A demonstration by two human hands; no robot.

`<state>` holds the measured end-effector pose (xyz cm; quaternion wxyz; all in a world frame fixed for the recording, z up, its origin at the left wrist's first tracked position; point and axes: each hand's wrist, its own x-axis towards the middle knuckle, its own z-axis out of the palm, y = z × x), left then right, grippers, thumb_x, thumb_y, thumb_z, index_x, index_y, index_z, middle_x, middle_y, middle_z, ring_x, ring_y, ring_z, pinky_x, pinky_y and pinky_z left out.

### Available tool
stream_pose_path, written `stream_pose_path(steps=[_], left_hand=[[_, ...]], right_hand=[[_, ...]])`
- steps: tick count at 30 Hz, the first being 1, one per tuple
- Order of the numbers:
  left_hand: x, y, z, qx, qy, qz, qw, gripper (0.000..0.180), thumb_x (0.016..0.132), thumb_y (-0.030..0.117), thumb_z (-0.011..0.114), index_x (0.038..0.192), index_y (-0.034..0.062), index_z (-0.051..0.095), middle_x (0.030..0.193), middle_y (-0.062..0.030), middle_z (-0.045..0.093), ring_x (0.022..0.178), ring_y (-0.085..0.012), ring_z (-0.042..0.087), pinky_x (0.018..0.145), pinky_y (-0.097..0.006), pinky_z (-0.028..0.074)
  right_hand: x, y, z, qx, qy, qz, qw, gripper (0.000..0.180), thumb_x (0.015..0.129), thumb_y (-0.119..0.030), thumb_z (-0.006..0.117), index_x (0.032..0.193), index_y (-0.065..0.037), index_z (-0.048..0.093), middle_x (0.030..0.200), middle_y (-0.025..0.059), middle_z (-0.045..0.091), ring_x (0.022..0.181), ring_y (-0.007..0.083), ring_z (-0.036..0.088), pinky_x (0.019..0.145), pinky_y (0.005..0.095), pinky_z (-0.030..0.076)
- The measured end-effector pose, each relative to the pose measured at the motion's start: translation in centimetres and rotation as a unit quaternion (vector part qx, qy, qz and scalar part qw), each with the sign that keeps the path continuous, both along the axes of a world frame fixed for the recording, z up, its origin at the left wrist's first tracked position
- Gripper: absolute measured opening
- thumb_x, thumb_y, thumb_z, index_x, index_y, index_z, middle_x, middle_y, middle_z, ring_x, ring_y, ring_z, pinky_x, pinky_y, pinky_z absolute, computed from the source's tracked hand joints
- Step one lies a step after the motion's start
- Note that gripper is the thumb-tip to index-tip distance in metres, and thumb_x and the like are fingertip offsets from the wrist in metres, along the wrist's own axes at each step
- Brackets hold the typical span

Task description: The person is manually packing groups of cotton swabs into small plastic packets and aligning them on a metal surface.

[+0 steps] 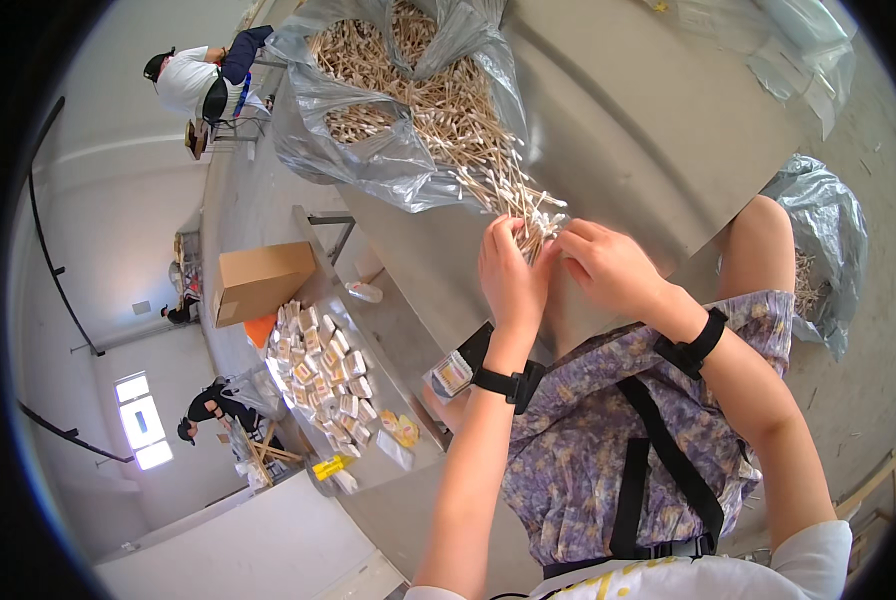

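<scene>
A large heap of cotton swabs (458, 112) with wooden sticks and white tips spills out of an opened grey plastic bag (303, 135) onto the table. At the near end of that spill, my left hand (513, 278) is closed around a bunch of swabs (536, 232), their tips pointing up and away from me. My right hand (613, 268) is beside it, fingers bent and pinched at the right side of the same bunch. The fingertips partly hide what the right hand grips. Both wrists wear black straps.
On a table at left lie many small packed boxes (318, 370), a cardboard carton (263, 280) and a yellow item (333, 466). Another grey bag of swabs (818, 240) stands right of my knee. Clear plastic (798, 50) lies far right. Several people work at left.
</scene>
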<state>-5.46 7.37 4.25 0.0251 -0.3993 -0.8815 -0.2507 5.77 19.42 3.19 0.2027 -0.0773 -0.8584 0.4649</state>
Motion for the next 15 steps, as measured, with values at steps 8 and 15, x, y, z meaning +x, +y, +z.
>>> stream_pose_path(steps=[8, 15], left_hand=[[2.2, -2.0, -0.3, -0.011, -0.035, -0.055, 0.998, 0.026, 0.083, 0.002, 0.068, 0.107, 0.0029, 0.057, 0.104, -0.0140, 0.061, 0.097, -0.0364, 0.060, 0.084, -0.045, 0.049], [3.6, -4.3, -0.2, 0.016, -0.003, -0.043, 0.999, 0.023, 0.085, 0.004, 0.069, 0.107, 0.0038, 0.060, 0.108, -0.0118, 0.064, 0.098, -0.0342, 0.061, 0.085, -0.045, 0.048]], right_hand=[[-1.2, 0.0, 0.1, 0.161, 0.080, 0.004, 0.984, 0.045, 0.082, -0.006, 0.065, 0.126, -0.006, 0.057, 0.129, 0.0074, 0.060, 0.129, 0.0266, 0.051, 0.107, 0.0404, 0.044], [-1.3, -1.3, -1.4, 0.197, 0.062, 0.064, 0.976, 0.047, 0.081, -0.008, 0.065, 0.127, -0.004, 0.058, 0.130, 0.0081, 0.060, 0.139, 0.0268, 0.043, 0.120, 0.0444, 0.031]])
